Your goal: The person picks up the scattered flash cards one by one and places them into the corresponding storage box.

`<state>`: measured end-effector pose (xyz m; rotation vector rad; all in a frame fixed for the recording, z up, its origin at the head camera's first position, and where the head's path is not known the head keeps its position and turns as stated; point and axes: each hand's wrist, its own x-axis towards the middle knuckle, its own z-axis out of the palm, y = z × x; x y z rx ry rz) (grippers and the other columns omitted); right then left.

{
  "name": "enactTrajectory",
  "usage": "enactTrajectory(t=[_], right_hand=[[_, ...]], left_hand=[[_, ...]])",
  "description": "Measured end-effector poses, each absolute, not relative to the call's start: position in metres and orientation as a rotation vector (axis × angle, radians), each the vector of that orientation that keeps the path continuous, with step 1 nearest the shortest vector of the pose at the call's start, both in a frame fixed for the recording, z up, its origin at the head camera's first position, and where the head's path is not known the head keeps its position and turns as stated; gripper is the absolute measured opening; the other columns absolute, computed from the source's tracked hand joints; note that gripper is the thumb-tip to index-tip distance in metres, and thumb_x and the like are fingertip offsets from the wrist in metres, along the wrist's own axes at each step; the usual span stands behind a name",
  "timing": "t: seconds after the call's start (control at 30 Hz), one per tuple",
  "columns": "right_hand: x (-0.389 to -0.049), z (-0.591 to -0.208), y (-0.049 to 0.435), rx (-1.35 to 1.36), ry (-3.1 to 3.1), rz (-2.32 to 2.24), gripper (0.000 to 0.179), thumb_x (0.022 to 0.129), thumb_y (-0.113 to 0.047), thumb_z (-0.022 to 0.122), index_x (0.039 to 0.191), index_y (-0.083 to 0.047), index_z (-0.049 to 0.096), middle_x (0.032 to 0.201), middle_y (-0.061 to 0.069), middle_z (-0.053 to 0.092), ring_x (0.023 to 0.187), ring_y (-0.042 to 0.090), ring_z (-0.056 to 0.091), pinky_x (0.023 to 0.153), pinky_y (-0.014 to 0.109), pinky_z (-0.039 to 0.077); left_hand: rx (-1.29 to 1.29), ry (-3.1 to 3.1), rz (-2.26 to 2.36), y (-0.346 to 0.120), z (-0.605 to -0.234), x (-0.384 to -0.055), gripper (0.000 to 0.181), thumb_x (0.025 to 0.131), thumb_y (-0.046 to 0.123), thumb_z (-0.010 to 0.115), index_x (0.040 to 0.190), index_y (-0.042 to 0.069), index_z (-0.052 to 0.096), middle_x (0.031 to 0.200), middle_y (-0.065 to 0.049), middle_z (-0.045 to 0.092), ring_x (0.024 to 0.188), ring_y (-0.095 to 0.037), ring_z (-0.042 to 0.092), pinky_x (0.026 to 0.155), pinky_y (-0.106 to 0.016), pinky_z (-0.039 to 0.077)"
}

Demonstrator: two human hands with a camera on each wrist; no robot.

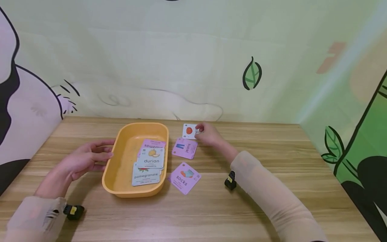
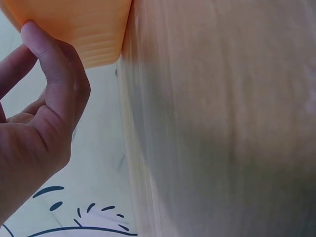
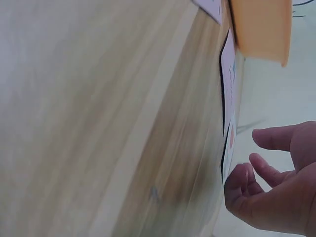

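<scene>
My left hand (image 1: 87, 156) is at the left side of the yellow tray (image 1: 109, 178), its thumb and fingertips touching the outer wall. Inside the tray's right half lie overlapping picture cards: a durian card (image 1: 152, 161), a pomegranate card (image 1: 146, 178) and a purple pajamas card (image 1: 148, 144). Over on the right, my right hand (image 1: 210, 135) reaches a white card with a red fruit (image 1: 188, 130). Its fingertips touch that card's right end and hide part of the word. In the right wrist view, the thumb stands apart from the card (image 3: 228, 148), which lies on the table.
Between the tray and my right arm lie a purple jeans card (image 1: 184, 148) and a purple socks card (image 1: 185, 178). The wooden table (image 1: 193, 215) ends at a printed cloth wall (image 1: 193, 67) behind. Another cloth panel borders the right side.
</scene>
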<state>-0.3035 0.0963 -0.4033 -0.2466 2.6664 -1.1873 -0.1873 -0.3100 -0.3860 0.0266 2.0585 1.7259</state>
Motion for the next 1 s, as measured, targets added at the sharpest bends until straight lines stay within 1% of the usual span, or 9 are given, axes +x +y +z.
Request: enactTrajectory(t=[0.1,0.17,0.3,0.47,0.63,0.7,0.87,1.0], right_hand=[[-0.308,-0.404,0.1,-0.259,2.68,-1.133,0.046,0.094,-0.006,0.068,0.138,0.002,0.054,0.136,0.02,0.055,0.126,0.033,0.052,0.109,0.042,0.044],[-0.311,-0.404,0.101,-0.291,2.689,-1.09,0.05,0.093,-0.005,0.069,0.139,0.004,0.053,0.139,0.022,0.053,0.13,0.035,0.051,0.111,0.044,0.041],[-0.317,-0.402,0.104,-0.365,2.73,-0.987,0.057,0.089,-0.005,0.071,0.141,0.007,0.051,0.139,0.025,0.052,0.129,0.036,0.05,0.112,0.044,0.039],[-0.324,-0.4,0.106,-0.457,2.805,-0.809,0.067,0.085,-0.012,0.076,0.143,0.01,0.049,0.139,0.026,0.05,0.125,0.036,0.049,0.112,0.045,0.038],[-0.328,-0.399,0.106,-0.489,2.803,-0.698,0.071,0.087,-0.021,0.076,0.146,0.006,0.048,0.147,0.024,0.043,0.131,0.037,0.042,0.116,0.047,0.032],[-0.33,-0.4,0.106,-0.5,2.797,-0.656,0.074,0.086,-0.023,0.076,0.148,0.004,0.047,0.15,0.024,0.041,0.135,0.039,0.039,0.117,0.047,0.03],[-0.332,-0.4,0.106,-0.517,2.788,-0.574,0.082,0.081,-0.024,0.076,0.151,0.003,0.044,0.15,0.025,0.039,0.135,0.04,0.037,0.115,0.048,0.031],[-0.333,-0.4,0.106,-0.504,2.775,-0.564,0.081,0.081,-0.025,0.077,0.15,0.003,0.046,0.147,0.025,0.039,0.129,0.037,0.039,0.11,0.047,0.036]], left_hand=[[0.025,2.06,1.722,-0.309,-0.386,-0.187,0.069,0.105,0.008,0.058,0.159,-0.006,0.018,0.13,-0.018,0.047,0.1,-0.018,0.067,0.085,-0.04,0.059],[0.024,2.062,1.719,-0.309,-0.386,-0.187,0.069,0.105,0.008,0.058,0.159,-0.006,0.019,0.13,-0.017,0.046,0.099,-0.018,0.067,0.085,-0.04,0.06],[0.025,2.059,1.728,-0.309,-0.386,-0.186,0.068,0.105,0.008,0.057,0.159,-0.006,0.019,0.128,-0.016,0.047,0.099,-0.018,0.067,0.085,-0.039,0.06],[0.019,2.059,1.726,-0.31,-0.385,-0.187,0.068,0.105,0.008,0.058,0.159,-0.006,0.019,0.127,-0.015,0.047,0.099,-0.017,0.067,0.084,-0.039,0.06],[0.014,2.064,1.716,-0.311,-0.386,-0.187,0.069,0.105,0.01,0.058,0.16,-0.005,0.018,0.129,-0.015,0.047,0.099,-0.018,0.067,0.085,-0.039,0.06],[0.012,2.068,1.714,-0.311,-0.386,-0.187,0.069,0.105,0.01,0.059,0.16,-0.005,0.019,0.128,-0.014,0.05,0.099,-0.018,0.067,0.084,-0.039,0.06],[0.004,2.074,1.709,-0.311,-0.385,-0.186,0.069,0.105,0.011,0.058,0.159,-0.005,0.019,0.126,-0.013,0.054,0.099,-0.019,0.068,0.084,-0.039,0.059],[0.002,2.068,1.707,-0.311,-0.384,-0.186,0.069,0.106,0.011,0.058,0.16,-0.005,0.018,0.129,-0.015,0.051,0.1,-0.019,0.067,0.085,-0.039,0.059]])
